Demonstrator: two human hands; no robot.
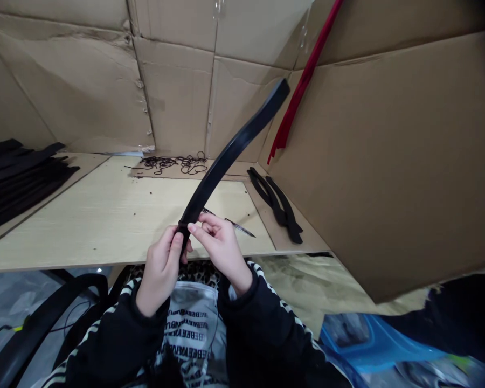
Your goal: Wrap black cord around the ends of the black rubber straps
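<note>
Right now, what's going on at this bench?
A person holds a curved black strip upright in both hands: the left hand wraps its lower end, and the right hand pinches it just above, by a small brown band. Behind them, a slim pointed tool lies on a pale wooden board, with a tangle of dark cord further back, a stack of black strips to the left and two black strips to the right. Cardboard sheets wall the bench, and a red strip hangs against them.
</note>
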